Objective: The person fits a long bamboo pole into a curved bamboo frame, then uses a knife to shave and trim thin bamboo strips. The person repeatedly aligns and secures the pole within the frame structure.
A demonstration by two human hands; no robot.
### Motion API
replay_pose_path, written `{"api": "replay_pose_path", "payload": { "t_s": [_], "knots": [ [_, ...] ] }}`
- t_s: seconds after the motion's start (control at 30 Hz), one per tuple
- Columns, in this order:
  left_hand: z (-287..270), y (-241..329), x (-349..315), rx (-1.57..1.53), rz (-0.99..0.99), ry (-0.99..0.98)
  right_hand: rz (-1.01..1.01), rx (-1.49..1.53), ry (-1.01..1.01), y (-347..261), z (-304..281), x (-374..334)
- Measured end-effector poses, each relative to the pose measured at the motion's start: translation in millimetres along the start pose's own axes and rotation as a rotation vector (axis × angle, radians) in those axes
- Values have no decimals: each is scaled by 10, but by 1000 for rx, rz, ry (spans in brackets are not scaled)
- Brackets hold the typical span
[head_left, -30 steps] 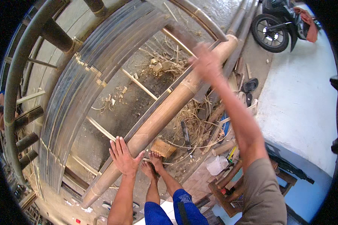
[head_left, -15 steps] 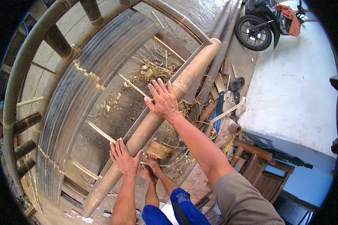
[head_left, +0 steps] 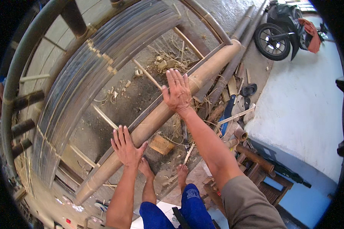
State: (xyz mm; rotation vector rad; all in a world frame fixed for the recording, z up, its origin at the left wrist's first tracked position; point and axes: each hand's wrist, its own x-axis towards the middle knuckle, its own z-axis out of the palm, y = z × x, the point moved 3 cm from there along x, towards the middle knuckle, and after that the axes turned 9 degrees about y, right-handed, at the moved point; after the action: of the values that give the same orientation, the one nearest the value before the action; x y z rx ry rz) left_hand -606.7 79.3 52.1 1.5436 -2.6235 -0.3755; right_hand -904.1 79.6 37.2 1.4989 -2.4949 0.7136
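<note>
A thick brown bamboo pole [head_left: 153, 123] runs diagonally across the middle, forming the near side of a bamboo frame. Flat on its lower part rests my left hand [head_left: 127, 150], thumb spread and fingers stretched over the pole. Farther up, my right hand [head_left: 178, 94] presses on the same pole with its fingers extended. Neither palm can be seen. Thin pale bamboo sticks [head_left: 105, 116] reach from under the pole toward a panel of long dark bamboo slats [head_left: 80, 89], which curve through the lens on the left.
A wooden block [head_left: 161, 144] lies by my feet. Shavings and offcuts [head_left: 166, 63] litter the ground inside the frame. Sandals [head_left: 249, 89], loose bamboo and a bamboo chair [head_left: 273, 191] line the right, beside a white raised ledge [head_left: 298, 103]. A motorbike [head_left: 279, 34] stands behind.
The view has shifted, so the frame and motorbike sit differently in it. My feet have moved apart, the right one stepping rightward. Both hands remain on the pole.
</note>
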Motion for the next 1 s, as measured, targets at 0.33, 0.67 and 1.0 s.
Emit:
{"api": "replay_pose_path", "payload": {
  "t_s": [0.33,0.67,1.0],
  "knots": [
    [95,6,-41,-55,-86,61,97,246,231,188,-9,-90],
    [72,47,-62,-15,-60,136,-285,207,76,-83,-126,-124],
    [4,73,-1,18,5,149,-500,278,-93,-591,-93,-523]
  ]
}}
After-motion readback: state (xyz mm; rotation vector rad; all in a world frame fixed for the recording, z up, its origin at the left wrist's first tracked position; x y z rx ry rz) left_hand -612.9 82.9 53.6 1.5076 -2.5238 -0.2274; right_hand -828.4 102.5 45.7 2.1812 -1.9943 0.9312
